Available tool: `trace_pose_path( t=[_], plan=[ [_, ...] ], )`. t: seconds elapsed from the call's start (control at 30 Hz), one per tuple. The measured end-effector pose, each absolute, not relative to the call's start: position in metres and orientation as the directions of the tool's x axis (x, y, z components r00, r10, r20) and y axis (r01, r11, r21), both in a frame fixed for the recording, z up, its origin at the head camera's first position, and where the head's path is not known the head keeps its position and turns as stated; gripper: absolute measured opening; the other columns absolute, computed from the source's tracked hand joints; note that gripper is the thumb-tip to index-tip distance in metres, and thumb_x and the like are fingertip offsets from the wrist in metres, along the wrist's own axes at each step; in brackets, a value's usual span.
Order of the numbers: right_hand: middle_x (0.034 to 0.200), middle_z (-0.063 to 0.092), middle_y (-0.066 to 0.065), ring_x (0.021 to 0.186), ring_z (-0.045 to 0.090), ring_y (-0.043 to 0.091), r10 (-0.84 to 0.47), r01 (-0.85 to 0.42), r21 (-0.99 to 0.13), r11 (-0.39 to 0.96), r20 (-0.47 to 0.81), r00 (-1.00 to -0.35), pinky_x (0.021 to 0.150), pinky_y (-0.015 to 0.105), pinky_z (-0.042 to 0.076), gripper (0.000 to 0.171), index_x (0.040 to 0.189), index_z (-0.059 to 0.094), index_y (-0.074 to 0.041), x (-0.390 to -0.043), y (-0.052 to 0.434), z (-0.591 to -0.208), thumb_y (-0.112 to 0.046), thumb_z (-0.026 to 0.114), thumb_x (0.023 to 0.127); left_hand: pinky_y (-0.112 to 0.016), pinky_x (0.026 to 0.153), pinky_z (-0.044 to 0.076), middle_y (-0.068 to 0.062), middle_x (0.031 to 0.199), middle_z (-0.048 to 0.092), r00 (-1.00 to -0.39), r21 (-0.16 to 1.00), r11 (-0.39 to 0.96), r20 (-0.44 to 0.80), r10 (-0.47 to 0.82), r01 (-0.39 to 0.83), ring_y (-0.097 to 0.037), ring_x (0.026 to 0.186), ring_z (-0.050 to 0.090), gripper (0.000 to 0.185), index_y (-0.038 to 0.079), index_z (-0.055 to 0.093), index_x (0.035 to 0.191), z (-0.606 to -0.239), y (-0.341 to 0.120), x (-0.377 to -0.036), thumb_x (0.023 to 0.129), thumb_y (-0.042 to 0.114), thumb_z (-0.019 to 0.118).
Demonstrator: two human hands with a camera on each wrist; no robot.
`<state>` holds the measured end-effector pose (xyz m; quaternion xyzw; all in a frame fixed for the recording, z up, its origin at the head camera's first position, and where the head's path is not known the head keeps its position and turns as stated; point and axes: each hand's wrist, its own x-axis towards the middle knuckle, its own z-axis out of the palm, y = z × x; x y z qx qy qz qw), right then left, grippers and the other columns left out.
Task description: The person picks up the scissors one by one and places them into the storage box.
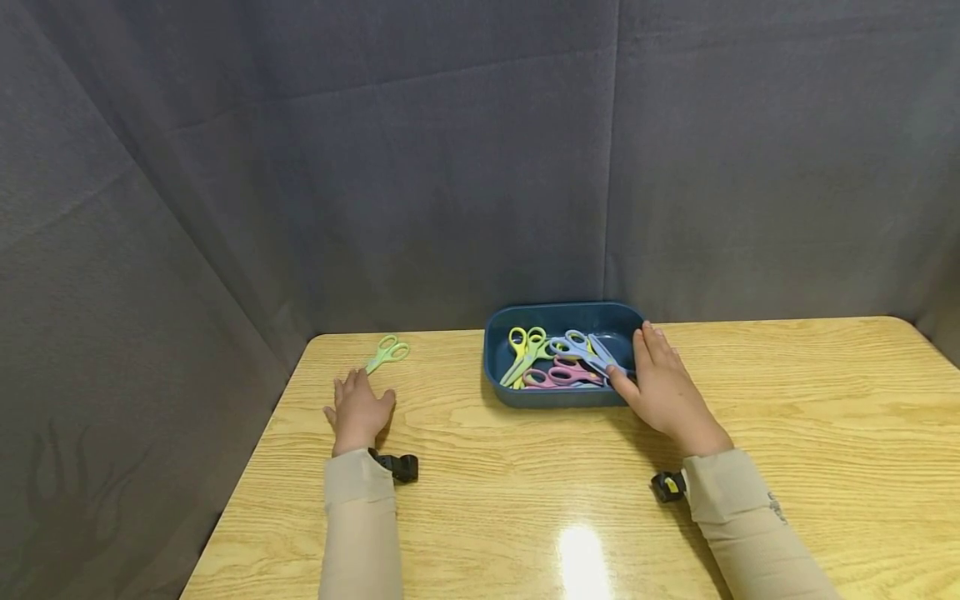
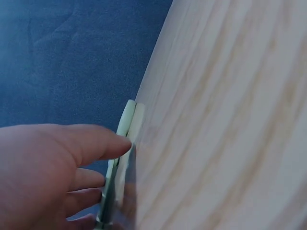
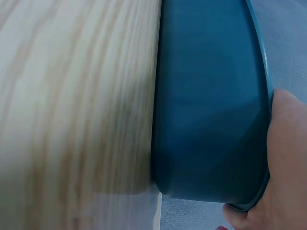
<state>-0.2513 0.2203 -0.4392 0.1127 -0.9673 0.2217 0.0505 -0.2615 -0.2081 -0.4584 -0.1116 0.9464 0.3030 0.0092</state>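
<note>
Two hands rest on the wooden counter (image 1: 480, 517), one beside scissors, one at a bin.

Left hand (image 1: 358, 410) lies flat near the far left corner, fingers (image 2: 103, 143) relaxed, tips touching the green scissors (image 1: 387, 352). Right hand (image 1: 663, 387) rests against the blue bin (image 1: 558, 317) at the far edge, straight fingers over its rim above piled scissors (image 1: 558, 360).

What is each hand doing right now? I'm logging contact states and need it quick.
Left hand: open, fingertips at the green scissors on the table.
Right hand: open, resting on the blue tray at its right rim.
</note>
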Motion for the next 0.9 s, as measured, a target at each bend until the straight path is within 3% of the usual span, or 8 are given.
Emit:
trace_pose_path(
  t=[0.2, 0.3, 0.57, 0.9],
  plan=[
    [0.163, 0.009, 0.035, 0.151, 0.006, 0.05, -0.197, -0.249, -0.421, 0.872, 0.162, -0.967, 0.12, 0.062, 0.012, 0.084, 0.152, 0.018, 0.019, -0.2507, 0.2206, -0.4392, -0.045, 0.044, 0.106, -0.07, 0.112, 0.024, -0.031, 0.149, 0.043, -0.957, 0.553, 0.801, 0.023, -0.29, -0.23, -0.055, 0.138, 0.034, 0.05, -0.006, 0.046, 0.147, -0.4544, -0.2018, -0.2608, 0.101, 0.013, 0.053],
    [0.163, 0.008, 0.035, 0.151, 0.006, 0.05, -0.198, -0.248, -0.422, 0.872, 0.159, -0.967, 0.12, 0.062, 0.012, 0.084, 0.152, 0.017, 0.019, -0.2505, 0.2205, -0.4391, -0.046, 0.044, 0.106, -0.066, 0.104, 0.036, -0.031, 0.14, 0.052, -0.946, 0.56, 0.794, 0.051, -0.32, -0.239, -0.056, 0.128, 0.043, 0.044, -0.003, 0.054, 0.142, -0.4529, -0.201, -0.2599, 0.099, 0.008, 0.055],
    [0.163, 0.006, 0.035, 0.151, 0.005, 0.05, -0.198, -0.243, -0.427, 0.871, 0.147, -0.969, 0.12, 0.062, 0.011, 0.085, 0.153, 0.016, 0.019, -0.2507, 0.2203, -0.438, -0.046, 0.043, 0.106, -0.061, 0.091, 0.044, -0.028, 0.128, 0.057, -0.931, 0.627, 0.732, 0.026, -0.364, -0.268, -0.05, 0.118, 0.046, 0.038, 0.001, 0.061, 0.135, -0.4516, -0.2005, -0.2574, 0.099, 0.001, 0.052],
    [0.164, 0.006, 0.034, 0.152, 0.006, 0.049, -0.193, -0.235, -0.419, 0.877, 0.139, -0.971, 0.121, 0.061, 0.011, 0.085, 0.153, 0.016, 0.018, -0.2514, 0.22, -0.439, -0.046, 0.044, 0.106, -0.056, 0.095, 0.044, -0.027, 0.117, 0.063, -0.928, 0.668, 0.714, 0.093, -0.36, -0.21, -0.049, 0.11, 0.053, 0.035, -0.005, 0.068, 0.123, -0.4534, -0.2004, -0.258, 0.092, -0.01, 0.051]
  ],
)
